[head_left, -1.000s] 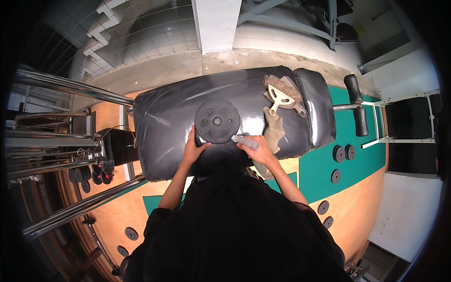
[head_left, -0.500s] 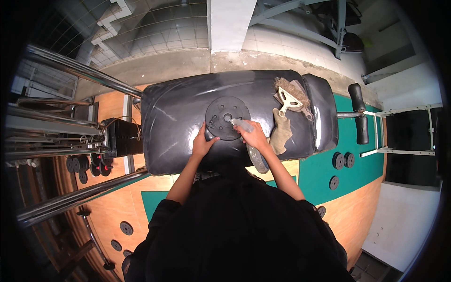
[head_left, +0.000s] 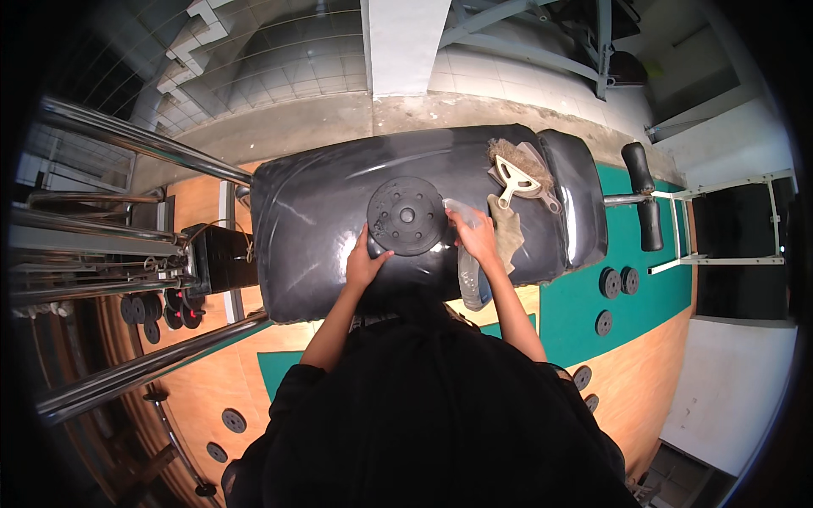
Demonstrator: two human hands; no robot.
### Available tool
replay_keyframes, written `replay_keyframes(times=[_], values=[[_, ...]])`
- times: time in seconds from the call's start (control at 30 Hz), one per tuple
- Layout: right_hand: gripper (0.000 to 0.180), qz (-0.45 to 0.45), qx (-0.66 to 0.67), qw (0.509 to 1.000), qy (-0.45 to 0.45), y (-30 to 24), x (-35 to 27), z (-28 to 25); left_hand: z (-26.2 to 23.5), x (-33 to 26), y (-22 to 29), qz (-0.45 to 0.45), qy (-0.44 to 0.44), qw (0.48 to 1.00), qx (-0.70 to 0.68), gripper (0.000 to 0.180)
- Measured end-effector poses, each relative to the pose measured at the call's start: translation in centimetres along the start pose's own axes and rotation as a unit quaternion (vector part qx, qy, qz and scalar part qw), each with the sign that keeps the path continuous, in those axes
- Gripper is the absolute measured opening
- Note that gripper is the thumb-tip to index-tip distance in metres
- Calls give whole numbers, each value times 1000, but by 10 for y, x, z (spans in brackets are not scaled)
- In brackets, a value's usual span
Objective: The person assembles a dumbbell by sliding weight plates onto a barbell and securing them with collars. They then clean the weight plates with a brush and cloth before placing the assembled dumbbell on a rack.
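A dark round weight plate (head_left: pixel 408 216) lies flat on the black padded bench (head_left: pixel 313 186). My left hand (head_left: pixel 364 262) holds its lower left rim, with the thumb and fingers apart along the edge. In my right hand (head_left: pixel 476 237) is a long translucent plastic tool (head_left: pixel 468 275) with a pale tip and a bluish lower end; its exact kind is unclear. The tip is near the plate's right rim. Just right of this hand lies an olive cloth (head_left: pixel 506 227), partly behind the hand. Beyond it rest brushes with a cream handle (head_left: pixel 513 178) and brown bristles.
Chrome bars (head_left: pixel 144 135) of a weight machine stand at the left. Several small weight plates (head_left: pixel 610 283) lie on the green mat (head_left: pixel 559 313) and wooden floor. A padded roller (head_left: pixel 652 224) and a white metal frame (head_left: pixel 720 261) are at the right.
My right hand has moved right with the translucent tool, and its tip has left the plate's centre for its right rim. My left hand stays at the plate's rim. The view has shifted slightly.
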State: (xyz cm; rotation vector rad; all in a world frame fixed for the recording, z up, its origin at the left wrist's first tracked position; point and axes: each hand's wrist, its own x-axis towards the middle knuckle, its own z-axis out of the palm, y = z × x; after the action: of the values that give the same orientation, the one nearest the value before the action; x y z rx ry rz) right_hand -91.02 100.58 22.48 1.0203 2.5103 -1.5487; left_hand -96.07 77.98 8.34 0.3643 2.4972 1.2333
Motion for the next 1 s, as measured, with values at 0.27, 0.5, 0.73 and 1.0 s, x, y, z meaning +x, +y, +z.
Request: replay_keyframes(times=[0.27,0.5,0.73,1.0], values=[[34,34,37,998,26,21,-12,-16,2,1,-2,1,7,1000,0,94],[34,44,-27,999,-7,32,-36,-25,-1,-1,2,4,13,1000,2,93],[38,51,-48,991,-117,28,-55,-18,1,0,-2,14,18,1000,-9,92],[39,-4,-54,991,-125,17,-46,1,1,1,0,22,22,999,-6,92]])
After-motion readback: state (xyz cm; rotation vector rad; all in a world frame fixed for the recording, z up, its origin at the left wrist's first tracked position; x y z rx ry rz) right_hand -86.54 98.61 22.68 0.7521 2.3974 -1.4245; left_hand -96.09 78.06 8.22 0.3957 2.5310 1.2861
